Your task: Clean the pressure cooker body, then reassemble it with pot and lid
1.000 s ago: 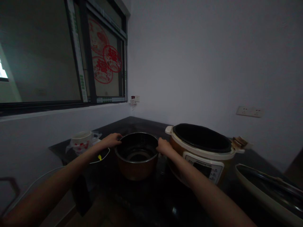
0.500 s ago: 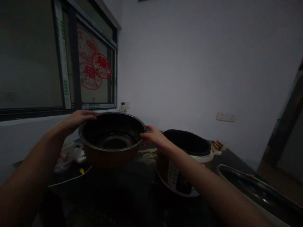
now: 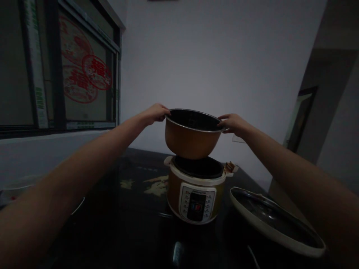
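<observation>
The left hand [image 3: 158, 113] and right hand [image 3: 232, 124] were clamped on opposite sides of the brown pot's rim, holding the brown pot [image 3: 193, 142] over the open cooker [image 3: 174, 188] on the dark table [image 3: 126, 220], with a lid [image 3: 273, 228] lying to the cooker's right.

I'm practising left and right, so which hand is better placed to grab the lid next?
Probably the right hand: the lid lies on that side of the cooker, while the left hand is across the pot. But both hands hold the pot above the cooker, so neither is free.
</observation>
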`<state>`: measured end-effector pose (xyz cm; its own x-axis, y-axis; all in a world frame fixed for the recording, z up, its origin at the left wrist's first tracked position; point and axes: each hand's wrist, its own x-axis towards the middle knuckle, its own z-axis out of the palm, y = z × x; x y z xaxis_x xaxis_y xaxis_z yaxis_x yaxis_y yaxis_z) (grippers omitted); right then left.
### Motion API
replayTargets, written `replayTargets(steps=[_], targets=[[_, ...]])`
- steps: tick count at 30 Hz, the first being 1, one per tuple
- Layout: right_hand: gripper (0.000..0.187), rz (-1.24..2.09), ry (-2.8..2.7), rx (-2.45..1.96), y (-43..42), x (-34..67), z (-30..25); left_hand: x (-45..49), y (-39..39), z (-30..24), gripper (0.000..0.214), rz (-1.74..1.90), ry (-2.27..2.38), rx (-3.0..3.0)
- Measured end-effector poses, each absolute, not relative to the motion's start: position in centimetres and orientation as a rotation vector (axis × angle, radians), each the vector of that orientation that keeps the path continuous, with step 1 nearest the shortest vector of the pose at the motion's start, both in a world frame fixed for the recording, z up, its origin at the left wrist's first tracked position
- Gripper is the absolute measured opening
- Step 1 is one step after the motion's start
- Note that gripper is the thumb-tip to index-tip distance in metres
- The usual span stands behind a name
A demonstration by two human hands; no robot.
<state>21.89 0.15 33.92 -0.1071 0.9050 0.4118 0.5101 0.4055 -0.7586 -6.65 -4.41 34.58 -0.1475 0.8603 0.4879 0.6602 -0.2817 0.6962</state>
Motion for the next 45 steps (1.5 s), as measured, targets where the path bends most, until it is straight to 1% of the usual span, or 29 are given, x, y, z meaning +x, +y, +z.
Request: replayTargets(steps=[6, 11, 18, 25, 34, 41, 45], targets=[[0.035, 0.369, -1.872, -1.439, 2.1, 26.0, 33.9, -3.0, -0.2, 32.6, 0.029, 1.145, 1.815, 1.958], [0.034, 0.269, -1.912, -1.557, 4.4, 27.1, 32.1, -2.1, 1.1, 31.6, 0.028, 1.030, 1.822, 2.005], [0.036, 0.249, -1.985, -1.558, 6.2, 27.3, 29.3, -2.5, 2.3, 29.8, 0.029, 0.877, 1.838, 2.046], [0.037, 0.237, -2.013, -1.596, 6.1, 26.2, 27.9, -3.4, 2.6, 28.4, 0.031, 0.836, 1.873, 2.054], [0.037, 0.221, -2.041, -1.666, 5.7, 25.8, 25.2, -4.3, 4.4, 26.2, 0.042, 0.635, 1.983, 2.149], [0.039, 0.173, -2.103, -1.695, 6.5, 25.8, 23.0, -4.0, 4.6, 24.5, 0.043, 0.459, 2.014, 2.211], [0.040, 0.134, -2.145, -1.699, 7.8, 25.7, 21.7, -3.8, 4.4, 23.6, 0.040, 0.373, 2.017, 2.214]])
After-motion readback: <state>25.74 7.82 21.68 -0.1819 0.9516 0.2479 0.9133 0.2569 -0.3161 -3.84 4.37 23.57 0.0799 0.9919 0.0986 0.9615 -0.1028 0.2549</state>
